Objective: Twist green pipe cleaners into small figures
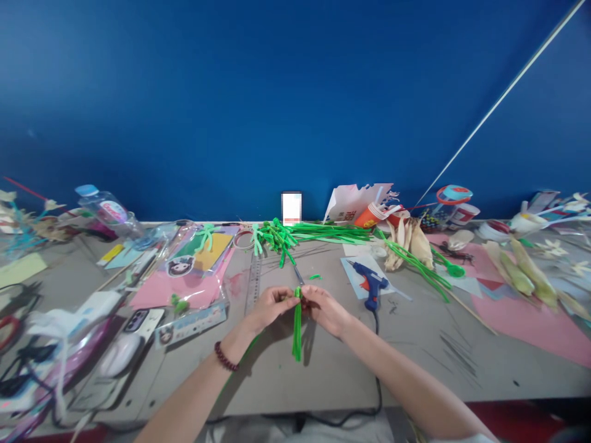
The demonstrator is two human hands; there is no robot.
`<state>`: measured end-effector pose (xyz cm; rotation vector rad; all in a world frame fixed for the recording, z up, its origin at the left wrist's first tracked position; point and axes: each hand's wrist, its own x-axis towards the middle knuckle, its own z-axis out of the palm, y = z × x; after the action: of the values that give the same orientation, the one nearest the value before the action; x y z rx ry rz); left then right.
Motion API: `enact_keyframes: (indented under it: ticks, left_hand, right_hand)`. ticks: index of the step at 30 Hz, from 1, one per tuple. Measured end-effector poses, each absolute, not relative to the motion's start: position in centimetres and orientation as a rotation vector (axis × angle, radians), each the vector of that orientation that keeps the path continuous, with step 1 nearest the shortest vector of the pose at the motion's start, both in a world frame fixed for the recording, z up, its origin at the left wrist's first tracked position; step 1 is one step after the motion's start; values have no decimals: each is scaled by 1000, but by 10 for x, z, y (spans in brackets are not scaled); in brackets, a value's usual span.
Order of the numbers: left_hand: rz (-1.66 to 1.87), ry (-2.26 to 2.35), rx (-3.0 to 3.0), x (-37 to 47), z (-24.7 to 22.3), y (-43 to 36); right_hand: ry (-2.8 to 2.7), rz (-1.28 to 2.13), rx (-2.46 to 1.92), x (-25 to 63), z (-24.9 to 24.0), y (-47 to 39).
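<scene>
Between my two hands, over the middle of the table, hangs a bundle of green pipe cleaners (297,335), its loose ends pointing toward me. My left hand (273,306) pinches it near the top from the left; a bead bracelet circles that wrist. From the right, the fingers of my right hand (324,307) close on the same upper end. A thin metal tool (299,275) lies just beyond my fingertips, partly hidden by them. Farther back is a pile of twisted green pipe cleaner pieces (277,237), with straight green pipe cleaners (332,232) stretching rightward along the wall.
A blue glue gun (372,283) lies right of my hands, its cord running to the front edge. Corn husks (418,243) and pink paper (521,326) are farther right. On the left are a clear ruler (253,286), plastic-wrapped coloured paper (184,283), a phone (143,323) and a bottle (104,206).
</scene>
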<state>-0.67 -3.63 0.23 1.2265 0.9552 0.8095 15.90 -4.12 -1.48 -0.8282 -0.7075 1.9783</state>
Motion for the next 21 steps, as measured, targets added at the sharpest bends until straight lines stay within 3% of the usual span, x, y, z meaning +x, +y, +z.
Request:
enact_keyframes:
  ticks: [9, 21]
  left_hand:
    - [896, 962, 1107, 0, -4, -38]
    - [1032, 1101, 1093, -7, 2, -34]
  right_hand:
    - [-940, 1725, -810, 157, -19, -40]
    - [-872, 1739, -903, 152, -19, -41]
